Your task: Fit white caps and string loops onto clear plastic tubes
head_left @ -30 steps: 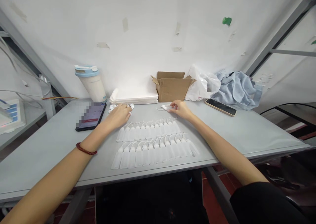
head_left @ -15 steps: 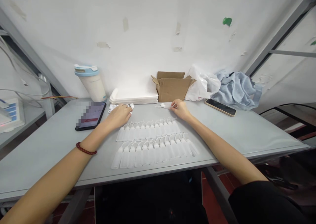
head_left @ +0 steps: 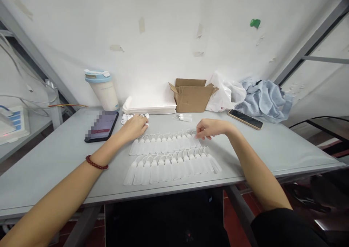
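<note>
Small translucent squeeze bottles with thin curved spouts lie in two rows, a back row (head_left: 163, 145) and a front row (head_left: 169, 169). My right hand (head_left: 208, 128) is at the right end of the back row, its fingers pinched on the neck of the last bottle there. Behind it lie a few more loose bottles (head_left: 185, 118). My left hand (head_left: 135, 126) rests over a heap of small white parts (head_left: 125, 119), fingers bent and slightly apart. Its fingertips are partly hidden, and nothing shows as held in it.
Along the wall stand a cup with a blue lid (head_left: 105, 92), a stack of flat white sheets (head_left: 148, 109), an open cardboard box (head_left: 193, 98), a plastic bag (head_left: 226, 92) and a blue cloth (head_left: 264, 100). A tablet (head_left: 105, 125) lies left, a phone (head_left: 245, 119) right.
My right hand has come from the loose bottles at the back toward me, to the right end of the back row. My left hand stays over the white parts.
</note>
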Tool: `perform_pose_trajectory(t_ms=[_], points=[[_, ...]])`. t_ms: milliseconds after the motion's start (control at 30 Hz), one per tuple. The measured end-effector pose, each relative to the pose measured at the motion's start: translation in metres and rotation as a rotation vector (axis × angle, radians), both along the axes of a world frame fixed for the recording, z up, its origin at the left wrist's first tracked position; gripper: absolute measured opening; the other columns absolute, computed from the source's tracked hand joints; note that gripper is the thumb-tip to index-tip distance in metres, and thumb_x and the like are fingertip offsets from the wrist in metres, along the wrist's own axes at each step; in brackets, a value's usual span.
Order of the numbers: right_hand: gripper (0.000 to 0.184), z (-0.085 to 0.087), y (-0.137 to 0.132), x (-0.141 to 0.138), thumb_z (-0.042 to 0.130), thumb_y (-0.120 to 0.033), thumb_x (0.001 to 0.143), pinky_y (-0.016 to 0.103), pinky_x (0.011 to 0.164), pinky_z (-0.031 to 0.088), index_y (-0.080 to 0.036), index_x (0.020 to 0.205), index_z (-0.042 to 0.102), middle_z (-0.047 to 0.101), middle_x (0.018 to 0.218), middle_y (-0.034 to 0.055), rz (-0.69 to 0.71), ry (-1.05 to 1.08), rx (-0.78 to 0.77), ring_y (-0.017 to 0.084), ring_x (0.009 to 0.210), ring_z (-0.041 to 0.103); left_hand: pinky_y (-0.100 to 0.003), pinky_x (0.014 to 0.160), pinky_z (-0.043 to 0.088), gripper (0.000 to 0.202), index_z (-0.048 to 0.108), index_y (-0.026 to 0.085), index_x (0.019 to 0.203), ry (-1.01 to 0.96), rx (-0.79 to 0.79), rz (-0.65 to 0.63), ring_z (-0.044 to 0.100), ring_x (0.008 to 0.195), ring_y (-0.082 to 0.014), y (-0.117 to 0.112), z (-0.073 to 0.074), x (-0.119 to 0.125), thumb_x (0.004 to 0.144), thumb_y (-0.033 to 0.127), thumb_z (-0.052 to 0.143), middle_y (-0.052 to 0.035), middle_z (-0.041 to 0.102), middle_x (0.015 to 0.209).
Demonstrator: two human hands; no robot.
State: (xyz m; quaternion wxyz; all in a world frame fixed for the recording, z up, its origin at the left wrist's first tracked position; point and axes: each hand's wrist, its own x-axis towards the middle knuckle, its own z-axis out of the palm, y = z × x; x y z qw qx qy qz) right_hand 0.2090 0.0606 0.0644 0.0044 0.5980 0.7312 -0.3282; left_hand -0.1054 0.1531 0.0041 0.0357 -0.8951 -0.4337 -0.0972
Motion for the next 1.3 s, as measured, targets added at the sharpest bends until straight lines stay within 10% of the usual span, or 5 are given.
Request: perform_pose_trajectory(t_ms=[600,967,1300], points=[[0.030,-0.009,0.009,0.001,0.063,-0.035,0.071,0.027,0.047,0.033,-0.017,0.048,0.056,0.066,0.058,0.0060,-0.088,-0.079,-0.071,0.013,0.047,0.054,-0.039,0.079,0.047,0.031,0.067,0.013,0.090,0.028,0.001,-0.020,0.058,0.096,-0.0303,0.001,-0.001,0.000,0.085,0.025,0.038,-0.0140,0.067,0.088],[0.024,-0.020,0.010,-0.015,0.068,-0.038,0.072,0.025,0.055,0.045,-0.016,0.075,0.059,0.066,0.071,0.0038,-0.181,0.448,0.390,0.015,0.066,0.063,-0.029,0.065,0.048,0.032,0.070,0.017,0.087,-0.598,-0.414,-0.014,0.063,0.071,-0.0185,-0.037,0.027,0.026,0.078,0.046,0.060,-0.0055,0.071,0.085],[0.021,-0.044,0.002,-0.046,0.066,-0.037,0.079,0.026,0.058,0.045,-0.019,0.081,0.056,0.063,0.079,0.0040,0.007,0.383,0.825,0.015,0.072,0.058,-0.028,0.061,0.049,0.032,0.068,0.015,0.088,-0.960,-0.629,0.023,0.062,0.066,-0.0162,-0.084,0.037,0.055,0.078,0.045,0.065,-0.0054,0.071,0.077]])
